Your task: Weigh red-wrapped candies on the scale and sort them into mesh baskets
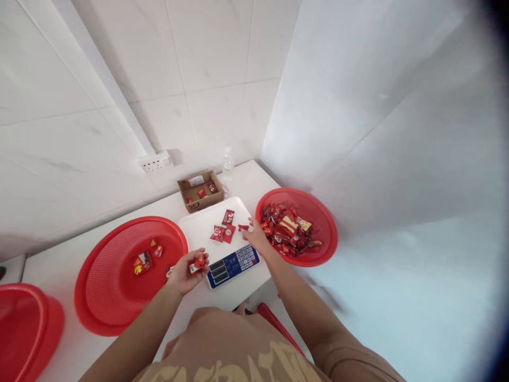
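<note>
Several small red packets lie on the white pan of a weighing scale, above its blue keypad panel. My left hand, palm up at the scale's near left corner, has its fingers curled round red-and-white packets. Over the right side of the pan, my right hand pinches a small red packet. Close to that hand on the right is a red mesh basket heaped with red packets. A second red mesh basket, with a few packets inside, stands left of my left hand.
An open cardboard box holding a few red packets sits behind the scale, with a clear plastic bottle beside it. Another red basket is at the lower left. A wall socket is above the white table.
</note>
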Motion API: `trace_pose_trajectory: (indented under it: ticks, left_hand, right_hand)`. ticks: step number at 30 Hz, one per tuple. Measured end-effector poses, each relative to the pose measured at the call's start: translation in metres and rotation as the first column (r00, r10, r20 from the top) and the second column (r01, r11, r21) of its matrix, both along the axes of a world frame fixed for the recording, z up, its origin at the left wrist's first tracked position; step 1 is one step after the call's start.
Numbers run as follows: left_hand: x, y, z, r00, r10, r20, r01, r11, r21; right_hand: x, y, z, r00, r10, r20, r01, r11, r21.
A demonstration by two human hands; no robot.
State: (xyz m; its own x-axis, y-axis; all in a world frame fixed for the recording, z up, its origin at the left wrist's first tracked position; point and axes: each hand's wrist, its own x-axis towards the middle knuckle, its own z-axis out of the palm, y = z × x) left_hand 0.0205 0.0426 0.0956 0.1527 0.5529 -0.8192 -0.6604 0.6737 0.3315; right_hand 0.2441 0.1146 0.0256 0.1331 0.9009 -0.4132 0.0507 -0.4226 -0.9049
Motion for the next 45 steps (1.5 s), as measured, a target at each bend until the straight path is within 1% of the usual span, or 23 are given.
trace_pose_trajectory:
  ticks: [2,4,7,10,13,15,18,19,20,23,25,28,31,33,35,37,39,40,42,45]
  left_hand:
    - [0.002,-0.001,0.001,1.000,-0.006,-0.008,0.006,1.000,-0.006]
    - [0.003,-0.002,0.001,1.000,-0.031,0.001,0.031,1.000,-0.005]
    - [0.004,-0.004,-0.001,0.996,-0.084,0.014,0.084,0.996,0.002]
    - [0.007,-0.006,-0.004,0.994,-0.112,0.016,0.112,0.994,0.000]
    - [0.012,-0.008,-0.004,0.987,-0.159,-0.014,0.160,0.987,0.019]
    - [0.017,-0.011,-0.003,0.974,-0.216,-0.064,0.219,0.975,0.044]
    - [0.025,-0.016,-0.001,0.942,-0.306,-0.139,0.319,0.944,0.081]
    - [0.027,-0.017,-0.001,0.931,-0.326,-0.163,0.342,0.936,0.081]
    - [0.028,-0.019,-0.001,0.922,-0.343,-0.182,0.360,0.930,0.075]
    - [0.030,-0.021,-0.004,0.903,-0.373,-0.212,0.387,0.922,0.029]
    - [0.029,-0.022,-0.006,0.901,-0.387,-0.194,0.398,0.917,0.018]
    - [0.028,-0.022,-0.009,0.906,-0.399,-0.141,0.407,0.913,0.034]
    - [0.029,-0.022,-0.009,0.900,-0.411,-0.145,0.419,0.908,0.026]
    - [0.030,-0.022,-0.008,0.900,-0.400,-0.172,0.407,0.913,0.008]
    - [0.031,-0.021,-0.007,0.915,-0.360,-0.185,0.363,0.932,-0.017]
    - [0.030,-0.019,-0.007,0.935,-0.301,-0.189,0.298,0.954,-0.045]
    - [0.028,-0.017,-0.007,0.951,-0.252,-0.179,0.247,0.968,-0.051]
    - [0.027,-0.016,-0.007,0.957,-0.234,-0.171,0.230,0.972,-0.043]
    - [0.025,-0.015,-0.008,0.966,-0.210,-0.153,0.210,0.978,-0.016]
    - [0.025,-0.015,-0.009,0.965,-0.195,-0.177,0.200,0.980,0.013]
  right_hand:
    - [0.003,-0.002,-0.005,0.999,-0.006,0.047,0.005,1.000,0.027]
    - [0.006,-0.004,-0.007,0.999,0.000,0.051,-0.001,1.000,0.011]
    - [0.008,-0.009,-0.006,0.997,0.040,0.073,-0.040,0.999,-0.005]
    - [0.004,-0.016,0.001,0.983,0.118,0.140,-0.123,0.992,0.031]
    - [-0.006,-0.029,0.013,0.960,0.192,0.202,-0.213,0.973,0.090]
    - [-0.015,-0.041,0.023,0.939,0.313,0.145,-0.326,0.942,0.083]
    - [-0.027,-0.062,0.033,0.846,0.533,0.002,-0.532,0.844,0.066]
    - [-0.030,-0.067,0.035,0.818,0.574,-0.033,-0.571,0.818,0.066]
    - [-0.031,-0.071,0.037,0.805,0.590,-0.060,-0.587,0.807,0.067]
    - [-0.032,-0.077,0.041,0.816,0.560,-0.142,-0.561,0.827,0.040]
    - [-0.030,-0.077,0.044,0.820,0.540,-0.190,-0.548,0.837,0.013]
    - [-0.028,-0.078,0.046,0.800,0.554,-0.231,-0.567,0.823,0.013]
    - [-0.029,-0.078,0.042,0.793,0.560,-0.239,-0.571,0.821,0.026]
    - [-0.028,-0.076,0.034,0.823,0.522,-0.226,-0.530,0.847,0.025]
    - [-0.023,-0.070,0.022,0.892,0.428,-0.145,-0.430,0.903,0.015]
    - [-0.015,-0.061,0.012,0.958,0.287,-0.008,-0.287,0.958,0.010]
    - [-0.006,-0.053,0.003,0.978,0.191,0.078,-0.193,0.981,0.013]
    - [-0.001,-0.050,0.001,0.978,0.182,0.100,-0.185,0.983,0.015]
    - [0.004,-0.048,0.000,0.966,0.206,0.158,-0.214,0.976,0.037]
    - [-0.001,-0.056,0.009,0.930,0.255,0.265,-0.287,0.954,0.089]
